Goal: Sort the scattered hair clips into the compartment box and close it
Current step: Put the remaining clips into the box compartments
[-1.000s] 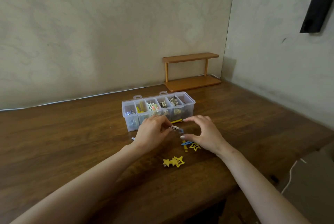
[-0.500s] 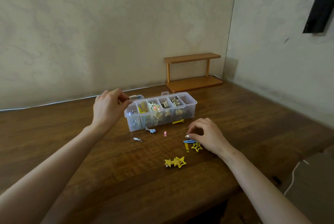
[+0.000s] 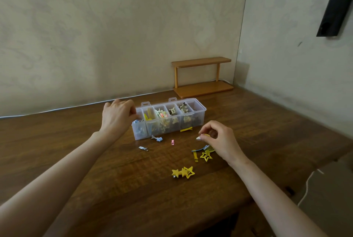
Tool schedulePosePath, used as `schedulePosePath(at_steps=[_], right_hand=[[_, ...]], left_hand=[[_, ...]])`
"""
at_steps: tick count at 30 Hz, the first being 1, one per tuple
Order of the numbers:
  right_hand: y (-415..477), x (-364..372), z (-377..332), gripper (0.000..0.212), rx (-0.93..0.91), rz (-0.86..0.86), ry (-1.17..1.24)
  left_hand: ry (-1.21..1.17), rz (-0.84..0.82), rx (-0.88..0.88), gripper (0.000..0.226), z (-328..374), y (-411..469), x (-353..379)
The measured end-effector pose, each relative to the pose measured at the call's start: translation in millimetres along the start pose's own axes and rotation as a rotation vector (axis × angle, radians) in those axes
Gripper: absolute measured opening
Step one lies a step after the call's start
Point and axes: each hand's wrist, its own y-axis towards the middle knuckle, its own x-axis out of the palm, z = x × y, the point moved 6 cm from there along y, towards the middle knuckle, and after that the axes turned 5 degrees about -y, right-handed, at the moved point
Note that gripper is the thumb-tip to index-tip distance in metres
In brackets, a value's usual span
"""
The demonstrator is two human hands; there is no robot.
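Yellow clip [image 3: 206, 135] now pinched and raised by the right hand [image 3: 219, 142].

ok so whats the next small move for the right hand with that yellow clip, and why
Probably carry the yellow clip that the right hand pinches over to the compartment box and drop it in the second compartment from the left, where other yellow clips lie. The box is open, and the left hand is at the leftmost compartment.
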Motion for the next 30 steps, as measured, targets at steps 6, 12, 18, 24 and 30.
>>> schedulePosePath(at_steps=[6,12,18,24,30], right_hand=[[-1,0,-1,0.015,-0.045,0.004,0.047],[-2,-3,-5,0.027,-0.045,0.034,0.098],[-4,-4,-9,0.025,-0.075,0.035,0.067],[-2,-2,-8,0.025,-0.115,0.023,0.059],[-1,6,-3,0.034,-0.087,-0.056,0.004]], left_hand=[[-0.078,0.079,0.104,0.019,20,-6,-3],[-0.215,0.012,0.265,0.018,71,-27,11],[-0.334,-0.121,0.345,0.030,121,-49,44],[-0.365,-0.103,0.378,0.024,136,-52,49],[-0.358,-0.104,0.350,0.013,124,-52,48]])
